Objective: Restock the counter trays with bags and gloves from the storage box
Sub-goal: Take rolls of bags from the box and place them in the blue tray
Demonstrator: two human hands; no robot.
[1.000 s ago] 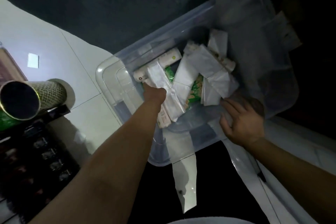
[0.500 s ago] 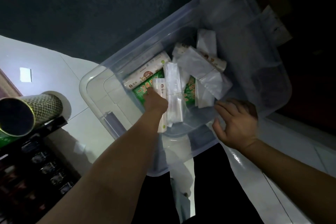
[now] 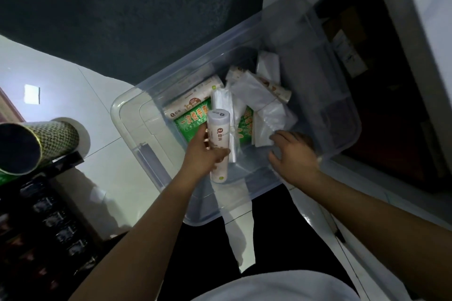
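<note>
A clear plastic storage box stands on the white tiled floor. My left hand grips a white roll of bags and holds it upright above the box's near side. Inside lie another white roll, a green glove pack, folded clear plastic bags and more packs. My right hand rests on the box's near right rim, fingers curled over the edge.
A dark mat lies beyond the box. At the left stands a patterned cylinder on a dark shelf. A dark open cabinet is at the right, beside a white panel.
My left hand reached into the box, closed on a white roll and lifted it up out of the pile. The right hand stayed on the rim.
</note>
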